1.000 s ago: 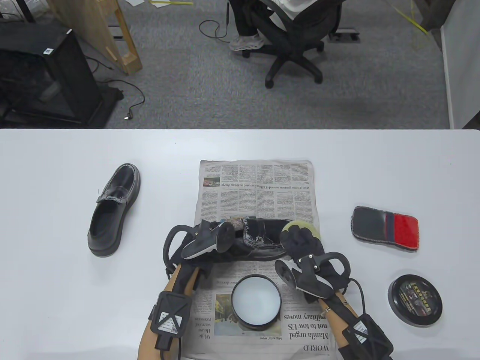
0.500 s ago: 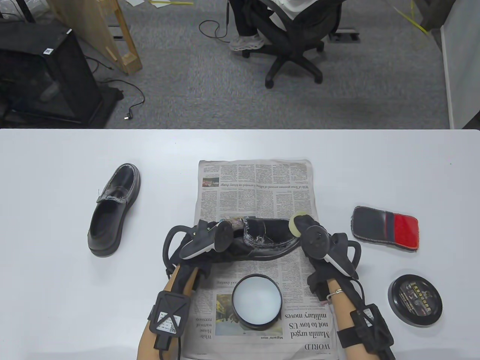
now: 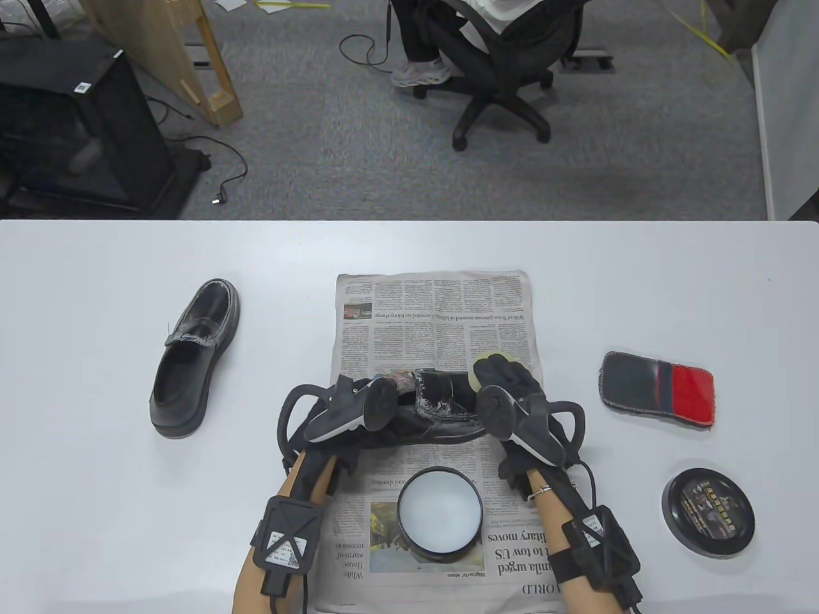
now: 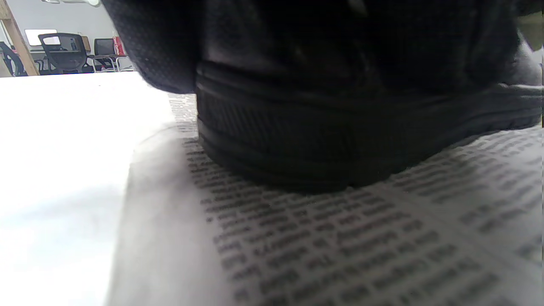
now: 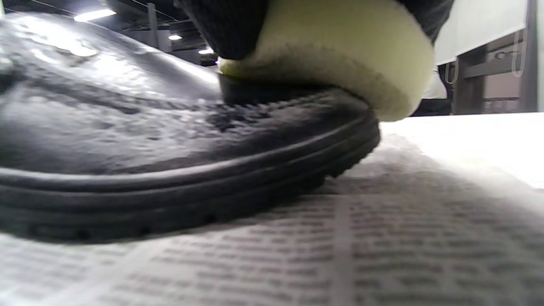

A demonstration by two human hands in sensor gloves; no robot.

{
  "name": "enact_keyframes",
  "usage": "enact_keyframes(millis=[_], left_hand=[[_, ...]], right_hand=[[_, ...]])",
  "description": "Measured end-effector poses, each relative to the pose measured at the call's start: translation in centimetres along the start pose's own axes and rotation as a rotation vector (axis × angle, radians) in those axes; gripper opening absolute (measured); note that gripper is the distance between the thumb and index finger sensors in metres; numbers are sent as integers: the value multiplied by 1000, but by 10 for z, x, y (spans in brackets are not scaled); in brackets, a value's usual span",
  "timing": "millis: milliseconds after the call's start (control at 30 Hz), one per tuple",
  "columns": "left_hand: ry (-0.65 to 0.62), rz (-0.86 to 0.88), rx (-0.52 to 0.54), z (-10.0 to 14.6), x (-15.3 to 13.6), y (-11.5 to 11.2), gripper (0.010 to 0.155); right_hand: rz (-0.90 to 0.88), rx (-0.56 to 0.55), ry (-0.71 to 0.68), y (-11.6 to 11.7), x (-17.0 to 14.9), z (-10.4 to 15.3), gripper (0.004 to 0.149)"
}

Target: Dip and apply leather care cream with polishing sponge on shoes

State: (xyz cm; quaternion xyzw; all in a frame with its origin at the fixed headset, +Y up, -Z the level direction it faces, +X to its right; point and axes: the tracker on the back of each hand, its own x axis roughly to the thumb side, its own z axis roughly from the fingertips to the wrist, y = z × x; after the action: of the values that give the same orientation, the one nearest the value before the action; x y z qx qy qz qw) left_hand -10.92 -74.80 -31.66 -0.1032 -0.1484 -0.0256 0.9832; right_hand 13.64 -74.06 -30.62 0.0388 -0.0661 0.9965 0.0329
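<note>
Office carpet and a swivel chair lie beyond the white worktop, on which a sheet of newspaper is spread at the centre.

On that paper, a black shoe lies on its sole, toe pointing toward 3 o'clock. The right hand grips a pale yellow polishing sponge and presses it onto the toe cap; in the right wrist view the sponge sits flat on the leather above the welt, and the shoe shows a streaky, wet-looking film around it. The left hand is at the heel end, at 9 o'clock of the shoe; its fingers seem closed on the heel, though the left wrist view shows only dark glove against the shoe, so the exact grip cannot be told.

Just toward 6 o'clock of the shoe stands the open cream tin, its white contents smooth. Its lid lies well apart toward 4 o'clock, and a grey-and-red polishing mitt lies at 3 o'clock. A second black shoe waits off the paper at 9 o'clock, with whitish smears on its vamp.

The step in hand looks like spreading cream over the toe. Next probably calls for working the sponge round the toe and sides in small strokes while the heel is braced, then returning to the tin when the sponge runs dry.
</note>
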Motion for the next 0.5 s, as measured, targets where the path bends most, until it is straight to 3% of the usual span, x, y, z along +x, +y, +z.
enact_keyframes(millis=[233,367,500], left_hand=[[19,-18,-4,0,2,1,90],[17,-25,-11,0,3,2,90],[4,-23,-12,-1,3,2,89]], right_hand=[[97,-52,-29,-5,-15,20,40],[181,-101,-152,-8,0,44,39],[164,-131,-198,-10,19,40,38]])
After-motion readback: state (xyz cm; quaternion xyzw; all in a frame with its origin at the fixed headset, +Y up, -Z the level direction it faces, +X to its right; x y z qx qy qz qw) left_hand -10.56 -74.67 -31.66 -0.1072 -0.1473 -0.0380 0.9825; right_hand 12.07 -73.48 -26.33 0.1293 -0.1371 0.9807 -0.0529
